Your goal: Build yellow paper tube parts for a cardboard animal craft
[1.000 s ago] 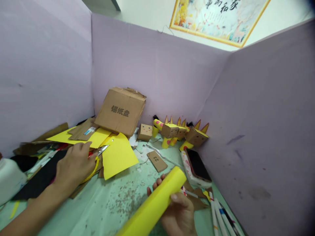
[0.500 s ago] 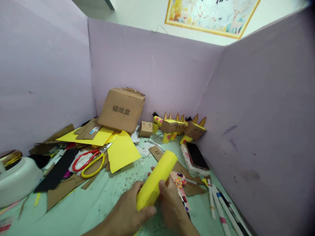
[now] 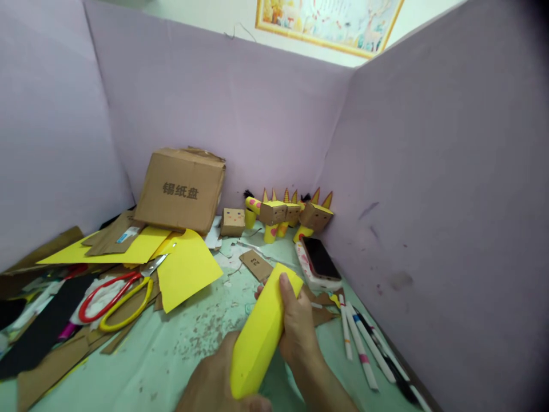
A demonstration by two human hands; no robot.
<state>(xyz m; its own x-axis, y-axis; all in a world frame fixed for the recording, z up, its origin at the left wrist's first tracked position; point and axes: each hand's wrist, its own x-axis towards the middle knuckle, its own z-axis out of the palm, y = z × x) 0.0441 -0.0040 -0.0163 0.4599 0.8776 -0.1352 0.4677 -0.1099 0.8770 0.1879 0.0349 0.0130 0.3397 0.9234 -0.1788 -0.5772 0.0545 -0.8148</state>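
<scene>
A yellow paper tube [image 3: 263, 335] slants upward between my two hands, above the green table cover. My left hand [image 3: 214, 372], somewhat blurred, is wrapped round its lower end, with the thumb at the bottom edge. My right hand [image 3: 298, 323] grips the upper right side, its thumb lying on the paper near the top and its fingertips showing behind. Beyond the tube lies a brown cardboard piece [image 3: 256, 265] marked 23.
Scissors [image 3: 124, 300], yellow paper [image 3: 186, 272] and cardboard scraps lie left. Behind are a cardboard box [image 3: 182, 189], a small box with a drawn face [image 3: 233, 222] and several yellow-legged cardboard figures [image 3: 273, 213]. A phone [image 3: 321, 258] and markers [image 3: 362, 346] lie right.
The view has shifted right, moving the scene left. My right hand has moved up along the tube, its thumb now near the top. My left hand sits lower in view.
</scene>
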